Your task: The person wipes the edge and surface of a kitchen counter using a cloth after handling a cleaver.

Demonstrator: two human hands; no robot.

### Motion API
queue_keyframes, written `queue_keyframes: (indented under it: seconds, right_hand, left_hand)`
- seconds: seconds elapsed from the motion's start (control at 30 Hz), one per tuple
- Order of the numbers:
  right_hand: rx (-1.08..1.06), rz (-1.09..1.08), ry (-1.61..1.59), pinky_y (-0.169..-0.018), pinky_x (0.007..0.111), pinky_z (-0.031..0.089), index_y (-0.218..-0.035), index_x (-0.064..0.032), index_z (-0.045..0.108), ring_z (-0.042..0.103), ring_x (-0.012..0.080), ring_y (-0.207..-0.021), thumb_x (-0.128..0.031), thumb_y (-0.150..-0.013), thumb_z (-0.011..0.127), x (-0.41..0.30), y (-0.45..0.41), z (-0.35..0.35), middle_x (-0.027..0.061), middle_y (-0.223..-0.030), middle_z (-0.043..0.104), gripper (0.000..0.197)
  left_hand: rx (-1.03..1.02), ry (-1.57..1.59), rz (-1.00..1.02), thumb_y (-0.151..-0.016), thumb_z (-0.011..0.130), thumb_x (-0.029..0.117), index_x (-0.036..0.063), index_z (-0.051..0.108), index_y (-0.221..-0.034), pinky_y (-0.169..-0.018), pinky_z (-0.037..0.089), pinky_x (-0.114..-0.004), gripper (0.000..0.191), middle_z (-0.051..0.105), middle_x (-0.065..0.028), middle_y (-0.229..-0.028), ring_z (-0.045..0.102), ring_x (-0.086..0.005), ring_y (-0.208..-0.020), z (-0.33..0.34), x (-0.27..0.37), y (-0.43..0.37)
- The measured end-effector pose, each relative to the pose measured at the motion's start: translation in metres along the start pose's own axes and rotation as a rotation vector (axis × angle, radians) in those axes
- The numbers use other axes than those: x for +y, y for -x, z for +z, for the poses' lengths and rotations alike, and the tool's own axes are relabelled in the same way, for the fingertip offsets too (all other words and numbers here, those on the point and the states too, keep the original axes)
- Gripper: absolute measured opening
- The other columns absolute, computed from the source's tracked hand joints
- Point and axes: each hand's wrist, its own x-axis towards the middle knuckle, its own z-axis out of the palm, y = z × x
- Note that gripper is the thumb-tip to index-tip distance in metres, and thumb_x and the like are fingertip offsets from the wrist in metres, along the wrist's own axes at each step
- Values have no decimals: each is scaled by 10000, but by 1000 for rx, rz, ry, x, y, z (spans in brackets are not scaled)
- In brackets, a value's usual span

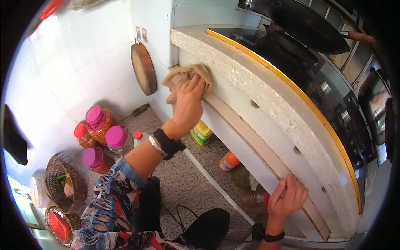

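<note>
My left hand (189,104) presses a crumpled tan cloth (204,70) against the far left end of a narrow tiled ledge (240,122), under the speckled stone countertop (237,67). Its fingers are bent over the cloth, and a dark strap and a silver bangle circle that wrist. Farther along the same ledge, towards the lower right, my right hand (289,195) rests with its fingertips on the ledge's edge and nothing visible in it. A dark band is around the right wrist. The pale panel (265,134) with round holes stands between ledge and countertop.
Above are a gas stove (300,81) and black wok (306,25). A wooden chopping board (143,68) hangs on the wall. Lidded jars (117,139), a wicker basket (64,187), a yellow-green container (201,132) and an orange bottle (229,161) stand low down near my feet.
</note>
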Motion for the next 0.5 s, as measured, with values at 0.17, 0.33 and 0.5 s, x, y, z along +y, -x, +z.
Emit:
queue_keyframes:
  seconds: [0.17, 0.33, 0.5]
  right_hand:
    - [11, -2, -33, -745, 429, 435, -1015, -14, 671, 555, 301, -830, -163, -901, 652, -3, -1, -1, 122, -1001, 641, 188]
    - [8, 1, -22, -740, 431, 433, -1023, -24, 650, 550, 316, -833, -178, -890, 667, -5, -2, -2, 121, -977, 631, 204]
    - [10, 6, -50, -733, 427, 432, -997, -23, 641, 551, 319, -842, -163, -891, 664, -9, -5, -1, 122, -959, 624, 177]
  left_hand:
    - [-61, 17, 70, -721, 530, -83, 17, 659, -1104, -947, 403, -430, 416, 606, -132, -1209, 513, -346, -1066, -8, 37, 12]
    - [-171, 138, 293, -701, 553, -72, 11, 698, -960, -913, 454, -395, 308, 672, -130, -999, 578, -327, -1022, -9, 79, 12]
    - [-355, 497, 278, -669, 575, -88, 17, 697, -890, -856, 481, -389, 273, 674, -126, -931, 596, -308, -962, -14, 128, 18]
